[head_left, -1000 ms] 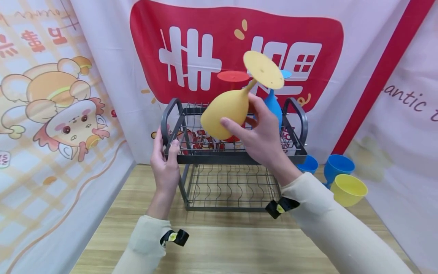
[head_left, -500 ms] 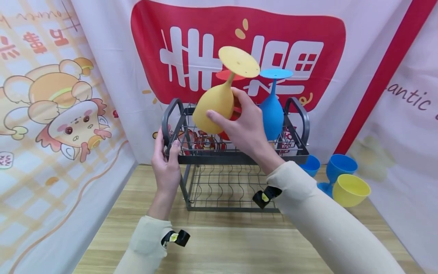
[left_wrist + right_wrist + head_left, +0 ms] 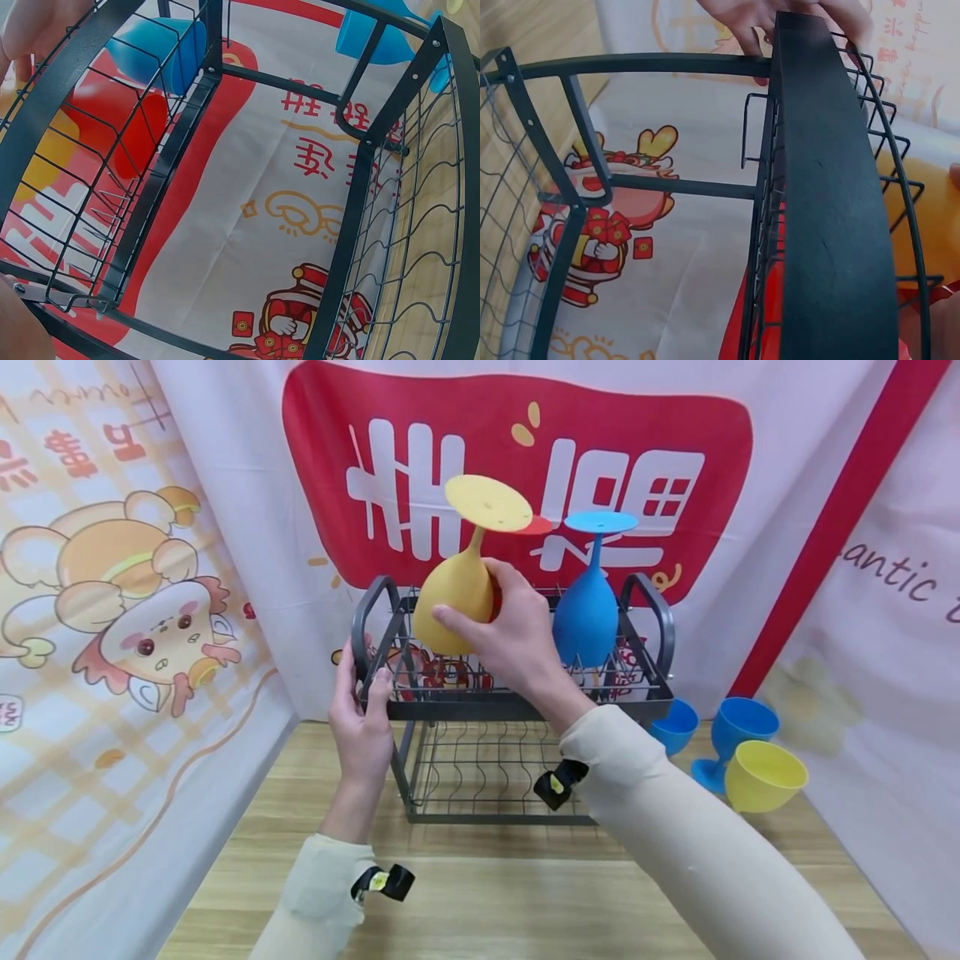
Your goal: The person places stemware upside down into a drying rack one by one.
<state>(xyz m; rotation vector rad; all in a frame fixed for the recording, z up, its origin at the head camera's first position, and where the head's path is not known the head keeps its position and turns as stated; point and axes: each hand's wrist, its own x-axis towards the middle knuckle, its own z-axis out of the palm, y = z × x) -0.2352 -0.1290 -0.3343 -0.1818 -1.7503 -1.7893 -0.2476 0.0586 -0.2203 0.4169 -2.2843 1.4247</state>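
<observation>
My right hand [image 3: 517, 639] grips the bowl of a yellow goblet [image 3: 450, 597], turned upside down and slightly tilted, at the left of the top tier of a two-tier wire dish rack [image 3: 480, 710]. Whether its rim touches the wires cannot be told. My left hand [image 3: 363, 718] holds the rack's left end, thumb in front; in the right wrist view some left fingers [image 3: 746, 41] show at that end. An inverted blue goblet [image 3: 587, 618] stands at the tier's right. Between them is a red goblet [image 3: 124, 127], mostly hidden in the head view.
Right of the rack, two blue goblets [image 3: 742, 727] and a yellow goblet [image 3: 765, 777] stand on the wooden table [image 3: 480, 893], openings up. The rack's lower tier [image 3: 502, 768] has wavy wires. Printed cloth [image 3: 517, 443] hangs behind and on both sides.
My right hand has moved left with the yellow goblet, which has become more nearly vertical. The blue goblet on the rack has come into fuller view. My left hand has stayed on the rack.
</observation>
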